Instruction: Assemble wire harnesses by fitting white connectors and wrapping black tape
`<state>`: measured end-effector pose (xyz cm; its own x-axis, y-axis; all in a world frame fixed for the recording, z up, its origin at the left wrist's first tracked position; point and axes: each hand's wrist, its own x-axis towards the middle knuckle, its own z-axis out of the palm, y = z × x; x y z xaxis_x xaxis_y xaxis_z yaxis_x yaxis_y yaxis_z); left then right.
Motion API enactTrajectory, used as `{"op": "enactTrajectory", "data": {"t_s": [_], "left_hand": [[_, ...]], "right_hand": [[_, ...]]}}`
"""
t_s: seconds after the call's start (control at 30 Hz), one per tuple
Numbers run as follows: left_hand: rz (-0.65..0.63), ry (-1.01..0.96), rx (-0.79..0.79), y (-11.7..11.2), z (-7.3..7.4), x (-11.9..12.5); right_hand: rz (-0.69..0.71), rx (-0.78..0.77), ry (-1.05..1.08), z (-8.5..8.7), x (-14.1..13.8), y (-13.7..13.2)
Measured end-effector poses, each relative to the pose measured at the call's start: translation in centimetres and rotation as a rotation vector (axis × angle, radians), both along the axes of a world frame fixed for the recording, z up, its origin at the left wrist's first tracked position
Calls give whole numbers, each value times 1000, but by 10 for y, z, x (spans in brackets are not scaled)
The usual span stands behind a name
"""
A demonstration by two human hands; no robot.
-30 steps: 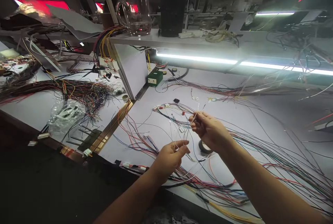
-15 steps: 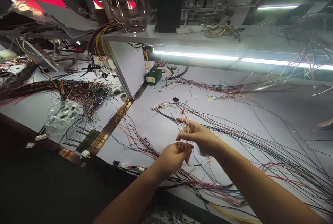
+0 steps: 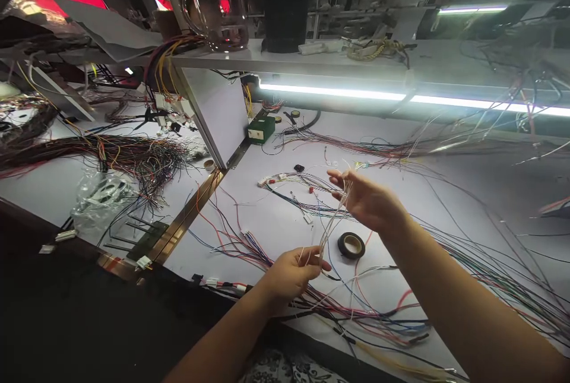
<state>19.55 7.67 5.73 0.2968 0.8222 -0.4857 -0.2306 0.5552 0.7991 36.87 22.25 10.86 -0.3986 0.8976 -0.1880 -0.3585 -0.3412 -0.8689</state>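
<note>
Centre barred: thin wires [image 3: 333, 220] stretched between left hand [image 3: 291, 273] and right hand [image 3: 367, 202]. Left of them: bare tabletop [image 3: 276, 222], open. Just right: tape roll [image 3: 351, 245]. Bottom edge: wire tangle [image 3: 365, 317]. Right side: long bundle [image 3: 490, 270]. Far left walled by divider [image 3: 214, 116].

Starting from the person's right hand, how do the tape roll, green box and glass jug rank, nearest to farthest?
1. Tape roll, just below the right hand that holds thin wires.
2. Green box, farther back left.
3. Glass jug, farthest, up on the shelf.
</note>
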Motion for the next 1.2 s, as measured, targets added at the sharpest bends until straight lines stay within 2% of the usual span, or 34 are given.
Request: {"op": "enactTrajectory", "data": {"t_s": [0.07, 0.13, 0.27, 0.33, 0.4, 0.5, 0.67, 0.73, 0.77, 0.87, 0.93, 1.0, 1.07, 1.2], "left_hand": [[51, -15, -7, -1, -4, -1], [115, -53, -2, -1, -8, -1], [231, -102, -18, 0, -18, 0], [265, -104, -33, 0, -22, 2], [300, -132, -55, 0, -25, 3], [385, -202, -85, 2, -26, 5], [549, -276, -97, 6, -21, 7], [529, -255, -66, 5, -19, 8], [507, -249, -53, 5, -17, 9], [439, -264, -23, 4, -14, 11], [391, -263, -1, 3, -14, 13], [346, -233, 35, 1, -15, 14], [297, -186, 80, -3, -16, 16], [240, -111, 138, -13, -17, 20]], "right_hand": [[-70, 88, -134, -1, 6, 7], [-131, 69, -167, -2, 15, 13], [-279, -138, 95, 0, 32, 22], [-377, -149, 166, 2, 39, 24], [-443, -104, 148, 3, 44, 25], [-461, -86, 146, 0, 51, 25], [-494, -173, 185, -15, 61, 27], [-453, -185, 96, -25, 60, 20], [-383, -184, 23, -30, 57, 13], [17, -111, -259, -41, 38, -21], [300, -29, -410, -42, 21, -45], [440, 33, -468, -37, 5, -63], [415, 60, -392, -30, -8, -69], [161, 33, -121, -17, -23, -54]]}}
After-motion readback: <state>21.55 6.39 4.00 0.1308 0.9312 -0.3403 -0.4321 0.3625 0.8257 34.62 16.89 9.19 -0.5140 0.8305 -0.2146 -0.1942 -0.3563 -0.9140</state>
